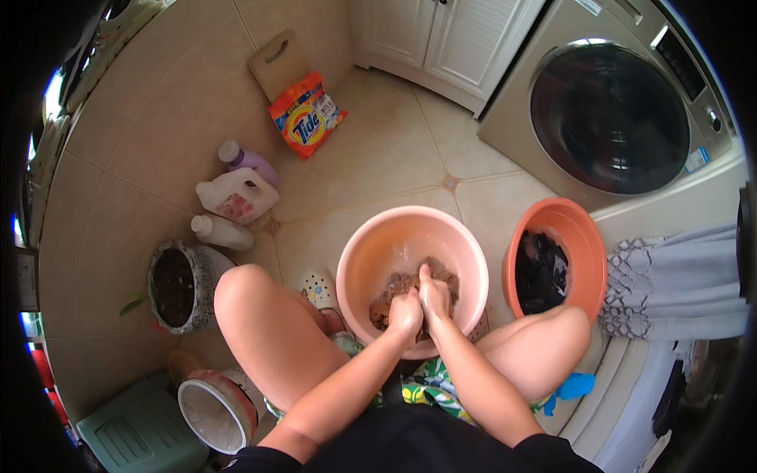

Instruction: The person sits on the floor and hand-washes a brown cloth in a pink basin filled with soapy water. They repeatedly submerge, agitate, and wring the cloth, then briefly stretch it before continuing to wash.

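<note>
A pink plastic basin (356,260) stands on the floor between my knees. Wet brown cloth (440,271) lies bunched in its bottom, with a little water or suds about it. My left hand (406,318) is clenched on the cloth near the basin's middle. Pressed close beside it, my right hand (434,294) also grips the cloth, thumb pointing away from me. The fingers and the part of the cloth inside both fists are hidden.
Right of the basin, an orange basin (582,260) holds dark wet cloth (539,275), near a front-loading washing machine (514,127). A Tide detergent bag (307,115), plastic jugs (239,195), a plant pot (195,284) and a lined waste bin (213,414) line the left side.
</note>
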Motion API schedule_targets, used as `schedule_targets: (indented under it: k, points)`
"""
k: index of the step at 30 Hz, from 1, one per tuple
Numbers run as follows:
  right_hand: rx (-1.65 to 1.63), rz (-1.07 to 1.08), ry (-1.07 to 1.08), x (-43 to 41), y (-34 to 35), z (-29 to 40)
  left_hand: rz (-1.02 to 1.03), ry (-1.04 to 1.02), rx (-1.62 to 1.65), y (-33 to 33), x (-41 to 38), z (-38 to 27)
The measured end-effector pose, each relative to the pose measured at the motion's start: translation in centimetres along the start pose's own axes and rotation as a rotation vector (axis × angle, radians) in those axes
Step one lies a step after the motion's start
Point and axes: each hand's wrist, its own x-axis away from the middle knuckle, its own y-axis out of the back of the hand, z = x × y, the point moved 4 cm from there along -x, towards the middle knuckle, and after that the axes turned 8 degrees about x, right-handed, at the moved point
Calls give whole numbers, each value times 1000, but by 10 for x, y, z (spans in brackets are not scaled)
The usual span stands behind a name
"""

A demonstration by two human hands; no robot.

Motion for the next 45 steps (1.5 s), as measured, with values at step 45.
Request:
schedule_targets:
  k: [45]
  points:
    - [379, 84, 225, 51, -17, -4, 125, 194, 466, 26, -49, 18]
